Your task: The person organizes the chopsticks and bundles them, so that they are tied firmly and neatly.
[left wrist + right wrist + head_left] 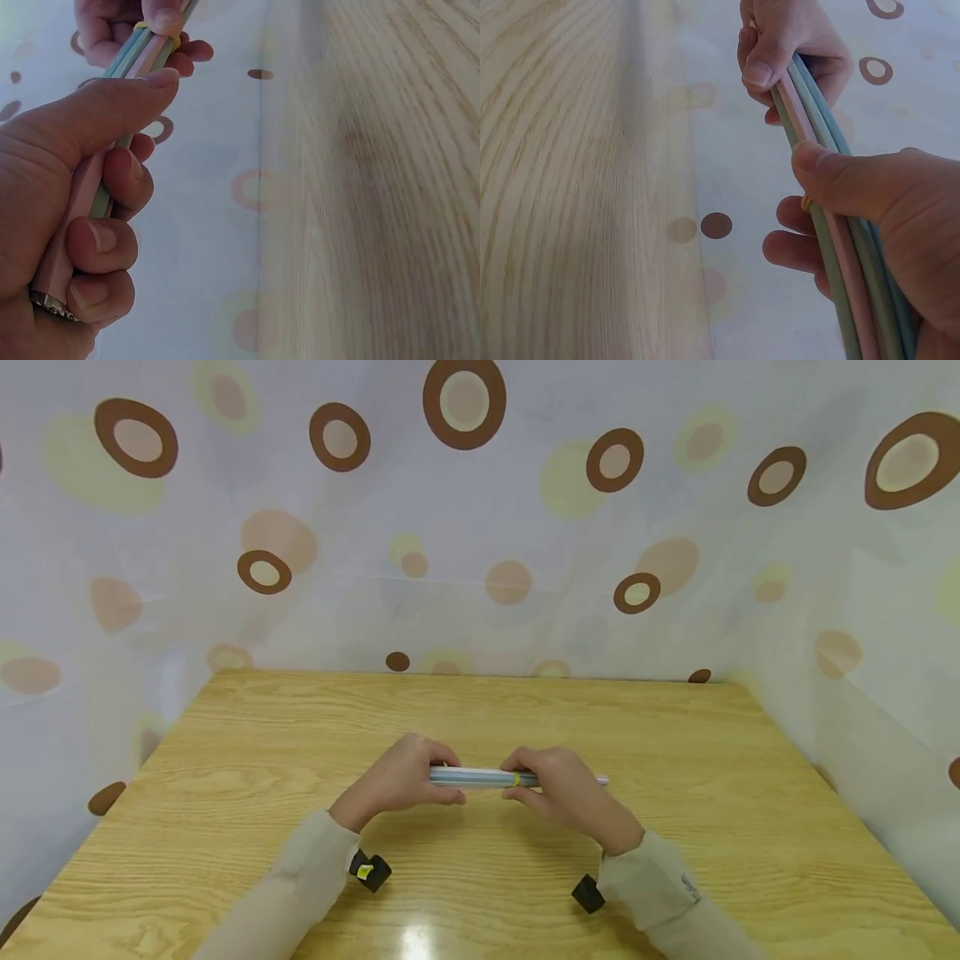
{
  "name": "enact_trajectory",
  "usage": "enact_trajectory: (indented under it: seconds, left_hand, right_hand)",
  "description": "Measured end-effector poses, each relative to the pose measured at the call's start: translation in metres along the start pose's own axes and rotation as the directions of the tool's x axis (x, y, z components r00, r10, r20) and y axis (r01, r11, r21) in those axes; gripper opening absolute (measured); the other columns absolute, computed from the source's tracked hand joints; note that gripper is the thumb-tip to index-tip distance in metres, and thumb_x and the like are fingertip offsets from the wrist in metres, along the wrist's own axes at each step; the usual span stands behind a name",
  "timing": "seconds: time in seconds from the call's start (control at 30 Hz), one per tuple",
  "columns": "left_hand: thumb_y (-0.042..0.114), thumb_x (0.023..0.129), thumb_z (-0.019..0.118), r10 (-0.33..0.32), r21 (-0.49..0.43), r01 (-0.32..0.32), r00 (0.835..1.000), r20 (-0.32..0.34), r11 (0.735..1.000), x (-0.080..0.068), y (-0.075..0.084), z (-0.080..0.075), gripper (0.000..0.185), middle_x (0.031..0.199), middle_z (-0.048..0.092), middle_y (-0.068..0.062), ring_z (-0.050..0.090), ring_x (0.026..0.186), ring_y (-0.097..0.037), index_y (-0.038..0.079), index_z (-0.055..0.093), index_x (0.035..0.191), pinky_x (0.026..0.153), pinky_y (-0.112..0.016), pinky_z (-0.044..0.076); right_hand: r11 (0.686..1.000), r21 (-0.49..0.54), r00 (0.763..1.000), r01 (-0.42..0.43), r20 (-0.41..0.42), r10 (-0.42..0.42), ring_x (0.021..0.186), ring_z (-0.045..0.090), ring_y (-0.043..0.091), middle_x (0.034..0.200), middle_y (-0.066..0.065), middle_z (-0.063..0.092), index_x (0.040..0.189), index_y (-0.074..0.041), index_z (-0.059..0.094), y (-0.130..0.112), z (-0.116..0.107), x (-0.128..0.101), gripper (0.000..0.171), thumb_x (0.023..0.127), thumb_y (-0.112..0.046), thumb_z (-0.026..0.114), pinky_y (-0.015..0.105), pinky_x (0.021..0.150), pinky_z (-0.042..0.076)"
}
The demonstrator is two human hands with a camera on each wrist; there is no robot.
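Observation:
A bundle of long pastel pencils (pixel 480 777), in pink, green and blue, is held level above the table. A yellow rubber band (pixel 517 779) circles it near the right hand. My left hand (pixel 411 775) grips the left part; in the left wrist view its fingers curl round the pencils (pixel 88 180), with silvery ends showing below the palm. With thumb and fingers, my right hand (pixel 567 785) holds the bundle at the band; the right wrist view shows the thumb lying over the pencils (pixel 844 259). One thin end juts out past the right hand.
The wood-grain table (pixel 480 710) spreads beneath both hands. A white curtain (pixel 480 510) with brown and pastel circles hangs behind it and at both sides. Small black devices (pixel 588 893) are worn at the wrists.

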State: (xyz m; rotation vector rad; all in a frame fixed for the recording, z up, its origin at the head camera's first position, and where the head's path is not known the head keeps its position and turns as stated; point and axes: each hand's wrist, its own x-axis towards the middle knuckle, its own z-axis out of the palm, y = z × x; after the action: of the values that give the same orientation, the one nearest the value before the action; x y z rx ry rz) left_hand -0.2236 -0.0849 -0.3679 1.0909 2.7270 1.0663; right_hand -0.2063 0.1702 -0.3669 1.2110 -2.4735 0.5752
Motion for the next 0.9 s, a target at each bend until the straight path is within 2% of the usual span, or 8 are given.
enact_trajectory:
  seconds: [0.13, 0.37, 0.6, 0.9]
  left_hand:
    - [0.022, 0.076, 0.082, 0.011, 0.006, -0.011, 1.000, -0.001, 1.000, 0.002, 0.001, 0.002, 0.019, 0.078, 0.070, 0.003, 0.052, 0.060, -0.002, 0.010, 0.074, 0.088, 0.057, -0.020, 0.044]
    - [0.023, 0.076, 0.083, -0.006, 0.003, 0.006, 1.000, -0.006, 1.000, 0.001, -0.001, 0.000, 0.021, 0.080, 0.070, 0.002, 0.054, 0.062, -0.002, 0.010, 0.073, 0.089, 0.058, -0.021, 0.046]
    - [0.022, 0.075, 0.083, 0.004, 0.021, -0.003, 0.999, -0.040, 1.000, 0.000, -0.002, -0.002, 0.022, 0.081, 0.071, 0.001, 0.055, 0.062, -0.001, 0.010, 0.074, 0.091, 0.058, -0.020, 0.046]
    - [0.024, 0.074, 0.084, 0.008, 0.030, -0.007, 0.998, -0.061, 1.000, 0.000, -0.004, -0.003, 0.021, 0.080, 0.072, 0.002, 0.055, 0.061, 0.000, 0.011, 0.075, 0.089, 0.058, -0.020, 0.046]
  right_hand:
    - [1.000, 0.019, 0.999, -0.020, 0.039, 0.019, 0.066, 0.060, 0.003, 0.087, 0.001, 0.070, 0.101, -0.009, 0.065, -0.003, 0.000, 0.002, 0.026, 0.080, -0.016, 0.079, 0.019, 0.060, 0.048]
    - [0.999, -0.025, 0.997, -0.044, 0.056, 0.045, 0.078, 0.069, 0.011, 0.097, 0.003, 0.071, 0.110, -0.007, 0.063, -0.001, -0.007, 0.002, 0.037, 0.080, -0.022, 0.079, 0.025, 0.069, 0.054]
    - [0.998, 0.020, 0.998, -0.054, 0.011, 0.054, 0.072, 0.065, 0.005, 0.085, -0.003, 0.069, 0.096, -0.012, 0.062, 0.005, -0.012, -0.001, 0.025, 0.080, -0.017, 0.079, 0.023, 0.066, 0.053]
    - [0.998, 0.050, 1.000, -0.029, -0.004, 0.029, 0.071, 0.065, 0.005, 0.086, -0.001, 0.069, 0.097, -0.009, 0.066, 0.005, -0.008, 0.000, 0.020, 0.082, -0.015, 0.077, 0.022, 0.064, 0.053]
